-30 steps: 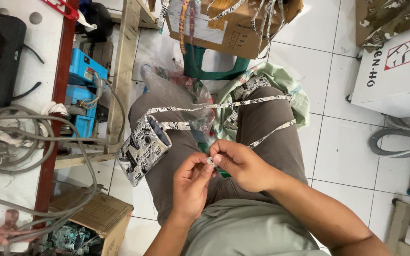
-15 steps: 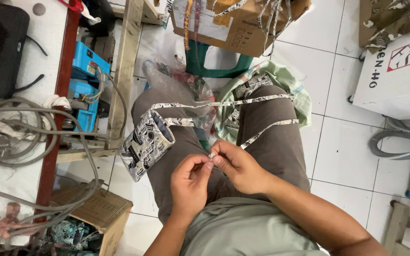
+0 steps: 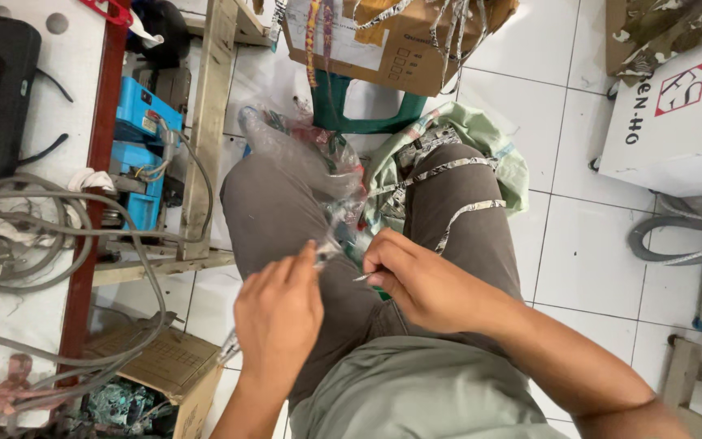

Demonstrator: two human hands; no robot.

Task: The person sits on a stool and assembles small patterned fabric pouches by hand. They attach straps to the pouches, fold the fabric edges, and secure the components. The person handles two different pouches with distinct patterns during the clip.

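I sit with both hands over my lap. My left hand (image 3: 278, 313) pinches one end of a black-and-white patterned strap (image 3: 469, 213) above my left thigh, and a short piece hangs below that hand. My right hand (image 3: 416, 280) pinches the strap close by, fingertips a few centimetres from the left hand's. From there the strap runs up across my right thigh towards a green cloth (image 3: 481, 138) on the floor. A crumpled clear plastic bag (image 3: 302, 154) lies between my knees, just beyond the hands.
A cardboard box (image 3: 400, 49) with straps hanging out stands ahead over a green stool (image 3: 367, 106). Left are a wooden frame (image 3: 205, 122), a blue device (image 3: 144, 122), grey cables (image 3: 58, 219) and a low carton (image 3: 164, 366). A white box (image 3: 676, 122) and hose (image 3: 676, 244) sit right.
The patterned bundle that lay on my left thigh is no longer on it. My hands have drawn slightly apart and lower over my lap, and the plastic bag now shows between my knees.
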